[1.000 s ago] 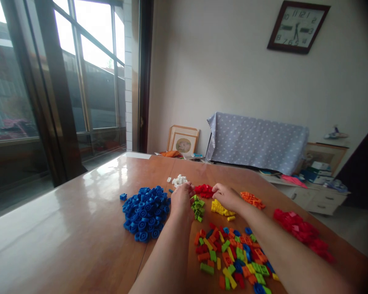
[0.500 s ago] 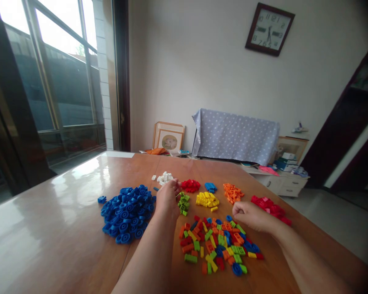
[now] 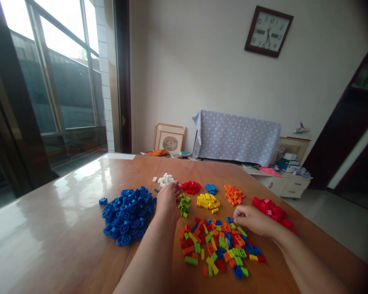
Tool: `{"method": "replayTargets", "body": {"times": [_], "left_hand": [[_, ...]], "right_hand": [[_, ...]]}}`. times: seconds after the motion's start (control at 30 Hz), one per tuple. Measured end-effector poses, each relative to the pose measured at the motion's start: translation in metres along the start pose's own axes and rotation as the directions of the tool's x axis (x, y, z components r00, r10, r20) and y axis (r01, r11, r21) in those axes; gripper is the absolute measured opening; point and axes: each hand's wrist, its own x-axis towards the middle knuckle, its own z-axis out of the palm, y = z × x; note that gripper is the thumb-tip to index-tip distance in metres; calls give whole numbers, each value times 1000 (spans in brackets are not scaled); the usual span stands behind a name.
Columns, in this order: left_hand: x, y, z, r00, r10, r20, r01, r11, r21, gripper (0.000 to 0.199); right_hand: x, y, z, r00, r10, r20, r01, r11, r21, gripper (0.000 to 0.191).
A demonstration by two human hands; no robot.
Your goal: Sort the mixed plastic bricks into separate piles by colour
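Note:
My left hand [image 3: 168,201] is curled above the gap between the blue round pieces [image 3: 127,216] and the small green brick pile [image 3: 184,205]. Its fingertips point toward the white bricks [image 3: 165,179] and red bricks [image 3: 191,187], and whatever they pinch is too small to make out. At the upper right edge of the mixed brick pile [image 3: 214,245], my right hand [image 3: 248,217] is closed, fingertips down beside a blue round piece [image 3: 230,219]. Whether it grips a brick is hidden by the fingers.
Sorted heaps of yellow bricks [image 3: 207,201], blue bricks [image 3: 211,188], orange bricks [image 3: 234,194] and red pieces [image 3: 271,209] lie on the glossy wooden table [image 3: 64,228]. Behind it, a dotted cloth [image 3: 237,136] covers something on a low cabinet [image 3: 290,185].
The view has shifted slightly. Both hands stay in nearly the same places, and the brick piles look the same.

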Motion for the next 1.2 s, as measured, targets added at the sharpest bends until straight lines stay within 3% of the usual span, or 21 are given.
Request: {"method": "replayTargets", "body": {"times": [0.17,0.33,0.57,0.83,1.0,1.2], "left_hand": [[1,-1,-1,1000,15,17,-15,1000,-8,32],[1,2,-1,1000,12,-11,-12,1000,-14,34],[1,1,-3,1000,18,-26,-18,1000,-16,33],[1,2,-3,1000,2,-14,-3,1000,-24,31],[2,3,-3,1000,-7,-8,7,1000,-25,32],[5,1,-4,1000,1,-18,-2,1000,-28,28]], "right_hand": [[13,-15,4,993,-109,-55,110,994,22,19],[50,-48,23,968,-220,-124,213,975,-62,16],[97,-105,50,964,-244,-107,167,864,-474,12],[134,-132,78,964,-242,-110,138,811,-569,8],[141,-139,84,959,-230,-166,85,791,-605,12],[124,-139,72,962,-211,-175,65,797,-600,13]]}}
